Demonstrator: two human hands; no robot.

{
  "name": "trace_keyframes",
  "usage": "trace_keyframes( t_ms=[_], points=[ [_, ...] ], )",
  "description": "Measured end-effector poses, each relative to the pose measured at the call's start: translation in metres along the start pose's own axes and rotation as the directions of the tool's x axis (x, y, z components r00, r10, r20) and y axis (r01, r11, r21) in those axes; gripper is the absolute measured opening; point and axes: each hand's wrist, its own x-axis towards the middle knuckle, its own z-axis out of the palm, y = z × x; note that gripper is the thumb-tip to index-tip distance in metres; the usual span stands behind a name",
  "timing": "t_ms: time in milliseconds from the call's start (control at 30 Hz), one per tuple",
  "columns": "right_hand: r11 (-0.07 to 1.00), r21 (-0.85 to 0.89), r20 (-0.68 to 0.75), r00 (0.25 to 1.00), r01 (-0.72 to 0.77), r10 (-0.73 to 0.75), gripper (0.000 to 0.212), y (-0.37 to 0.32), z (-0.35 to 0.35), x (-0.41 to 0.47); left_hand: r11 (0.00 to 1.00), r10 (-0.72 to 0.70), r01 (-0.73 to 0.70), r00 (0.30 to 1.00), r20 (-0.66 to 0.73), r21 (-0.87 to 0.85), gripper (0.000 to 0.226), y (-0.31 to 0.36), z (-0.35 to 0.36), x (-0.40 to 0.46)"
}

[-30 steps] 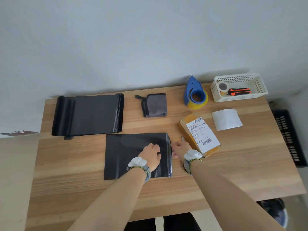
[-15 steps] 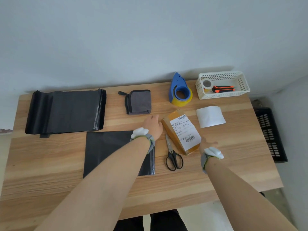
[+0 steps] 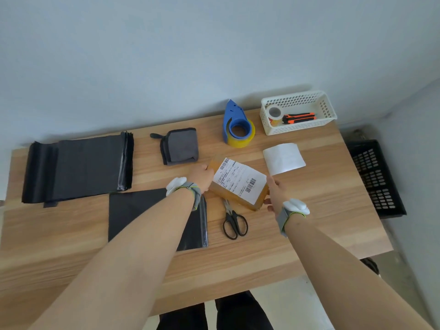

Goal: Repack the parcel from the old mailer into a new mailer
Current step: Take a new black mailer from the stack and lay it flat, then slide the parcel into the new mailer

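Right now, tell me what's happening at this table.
A person is picking up the brown parcel with its white shipping label, left hand on its far end, right hand on its near end. One flat black mailer lies spread out under the left forearm. Scissors lie beside it, unused. The parcel is not yet opened or repacked.

White shipping label [image 3: 239, 182] on the brown parcel [image 3: 238, 194] between my hands: two barcodes plus printed lines, too small to read. Loose white slip [image 3: 283, 158] on the worktop [image 3: 309, 210]: faint print, unreadable.
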Motion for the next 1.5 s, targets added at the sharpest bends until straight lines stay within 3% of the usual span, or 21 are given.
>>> trace_keyframes(
  t_ms=[100, 167, 267, 367, 467, 633, 900, 1067, 1300, 1433, 1500],
  points=[
    [0.998, -0.038, 0.163, 0.985, 0.056, -0.049, 0.057, 0.000, 0.002, -0.007, 0.953, -0.161, 0.165, 0.986, 0.036, -0.253, 0.037, -0.023, -0.015, -0.011],
    [0.995, -0.065, 0.249, 0.967, 0.071, -0.053, 0.051, 0.000, 0.006, -0.012, 0.944, -0.170, 0.142, 0.983, -0.071, -0.296, 0.037, -0.045, -0.023, -0.016],
    [0.998, -0.013, 0.289, 0.955, 0.069, -0.062, 0.038, 0.000, 0.011, -0.016, 0.983, -0.076, 0.133, 0.923, -0.377, 0.126, 0.028, -0.088, -0.024, -0.031],
    [0.998, -0.010, 0.311, 0.949, 0.062, -0.056, 0.029, 0.006, 0.016, -0.016, 0.908, -0.041, 0.178, 0.939, -0.341, 0.380, 0.041, -0.120, -0.002, -0.039],
    [0.997, -0.038, 0.339, 0.940, 0.062, -0.046, 0.023, 0.016, 0.017, -0.015, 0.836, -0.049, 0.216, 0.944, -0.325, 0.504, 0.061, -0.127, 0.022, -0.043],
    [0.991, -0.099, 0.315, 0.948, 0.088, -0.052, 0.027, 0.028, 0.018, -0.008, 0.823, -0.092, 0.278, 0.926, -0.367, 0.495, 0.060, -0.128, 0.031, -0.041],
    [0.991, -0.096, 0.294, 0.953, 0.098, -0.065, 0.028, 0.029, 0.018, -0.004, 0.836, -0.149, 0.295, 0.934, -0.325, 0.463, 0.033, -0.125, 0.025, -0.031],
    [0.992, -0.088, 0.284, 0.957, 0.086, -0.058, 0.024, 0.030, 0.013, -0.002, 0.868, -0.074, 0.215, 0.947, -0.312, 0.447, 0.027, -0.132, 0.019, -0.030],
    [0.993, -0.093, 0.262, 0.964, 0.070, -0.044, 0.022, 0.030, 0.003, -0.001, 0.965, -0.098, 0.171, 0.939, -0.331, 0.198, 0.018, -0.137, 0.006, -0.040],
    [0.993, -0.098, 0.243, 0.969, 0.059, -0.034, 0.027, 0.030, -0.003, -0.002, 0.965, -0.138, 0.208, 0.922, -0.362, 0.162, 0.008, -0.129, 0.006, -0.047],
    [0.995, -0.086, 0.249, 0.968, 0.055, -0.033, 0.026, 0.029, -0.003, -0.005, 0.966, -0.091, 0.174, 0.923, -0.374, 0.193, 0.009, -0.128, 0.008, -0.049]
  ],
)
